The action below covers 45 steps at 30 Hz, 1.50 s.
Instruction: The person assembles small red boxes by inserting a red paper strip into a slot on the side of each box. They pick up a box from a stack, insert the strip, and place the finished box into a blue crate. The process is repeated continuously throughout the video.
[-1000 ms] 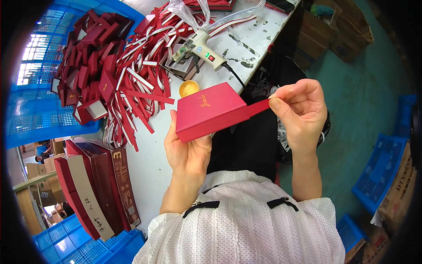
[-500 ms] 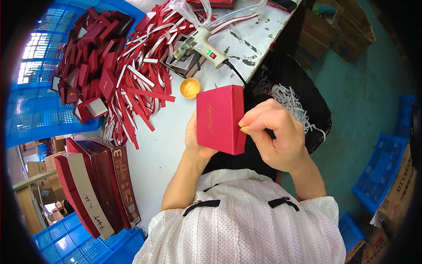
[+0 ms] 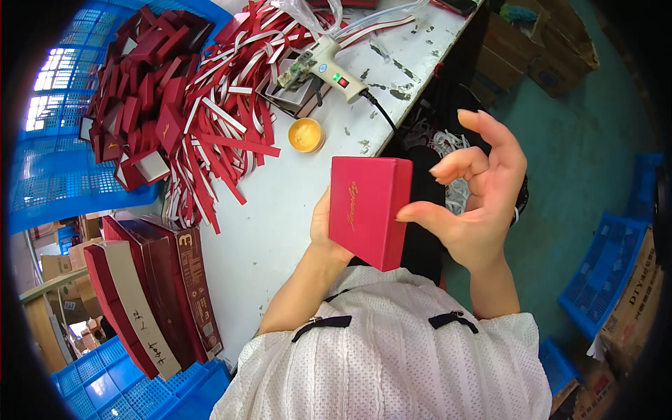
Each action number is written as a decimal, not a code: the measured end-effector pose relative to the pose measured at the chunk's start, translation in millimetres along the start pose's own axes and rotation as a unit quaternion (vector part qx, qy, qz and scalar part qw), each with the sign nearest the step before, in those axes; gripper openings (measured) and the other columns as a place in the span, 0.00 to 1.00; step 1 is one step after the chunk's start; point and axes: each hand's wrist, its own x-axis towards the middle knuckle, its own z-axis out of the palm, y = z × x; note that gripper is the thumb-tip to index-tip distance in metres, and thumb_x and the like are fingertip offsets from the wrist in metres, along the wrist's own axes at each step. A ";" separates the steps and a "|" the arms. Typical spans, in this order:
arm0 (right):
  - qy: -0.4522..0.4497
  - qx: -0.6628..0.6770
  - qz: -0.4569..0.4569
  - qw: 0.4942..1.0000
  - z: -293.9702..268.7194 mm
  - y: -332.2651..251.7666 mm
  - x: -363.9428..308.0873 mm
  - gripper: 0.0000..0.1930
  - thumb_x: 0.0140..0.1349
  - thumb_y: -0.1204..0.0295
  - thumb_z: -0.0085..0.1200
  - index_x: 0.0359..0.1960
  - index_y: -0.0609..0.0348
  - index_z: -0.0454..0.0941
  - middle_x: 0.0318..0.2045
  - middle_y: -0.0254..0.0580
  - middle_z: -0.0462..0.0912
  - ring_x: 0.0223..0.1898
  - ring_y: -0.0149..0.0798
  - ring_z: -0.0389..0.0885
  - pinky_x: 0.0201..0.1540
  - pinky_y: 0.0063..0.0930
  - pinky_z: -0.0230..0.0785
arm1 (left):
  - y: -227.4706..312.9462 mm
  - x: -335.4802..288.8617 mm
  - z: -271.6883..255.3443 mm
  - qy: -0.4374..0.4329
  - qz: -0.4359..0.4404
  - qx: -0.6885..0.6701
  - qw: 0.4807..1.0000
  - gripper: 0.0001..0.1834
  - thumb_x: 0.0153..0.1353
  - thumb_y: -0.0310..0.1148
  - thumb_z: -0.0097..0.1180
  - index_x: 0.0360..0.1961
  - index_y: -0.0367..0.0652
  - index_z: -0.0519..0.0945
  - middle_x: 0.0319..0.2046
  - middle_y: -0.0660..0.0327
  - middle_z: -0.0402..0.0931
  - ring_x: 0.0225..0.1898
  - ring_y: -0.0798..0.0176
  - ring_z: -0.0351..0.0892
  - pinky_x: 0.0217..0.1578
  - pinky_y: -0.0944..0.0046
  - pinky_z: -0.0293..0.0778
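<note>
1. Left hand (image 3: 323, 227) grips red box (image 3: 369, 210) from behind, mid-frame, above counter (image 3: 280, 210) edge.
2. Right hand (image 3: 476, 189) loose, fingers spread; only thumb tip touches box.
3. Risk: one-hand grip, box could tip & drop.
4. Long dark-red cartons (image 3: 150, 294) lower left; brown cardboard box w/ print (image 3: 633, 308) at right edge.

Box (image 3: 369, 210) between hands, above table (image 3: 280, 210)
</note>
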 end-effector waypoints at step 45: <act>-0.361 0.213 0.281 0.863 144.0 -9.3 -36.7 0.08 0.56 0.74 0.42 0.36 0.63 0.66 0.19 0.33 0.70 0.21 0.23 0.66 0.26 0.13 0.60 | 235.4 -473.9 39.4 0.510 0.525 0.453 0.509 0.13 0.58 0.37 0.42 0.37 0.41 0.71 0.34 0.63 0.72 0.35 0.71 0.70 0.38 0.72 0.66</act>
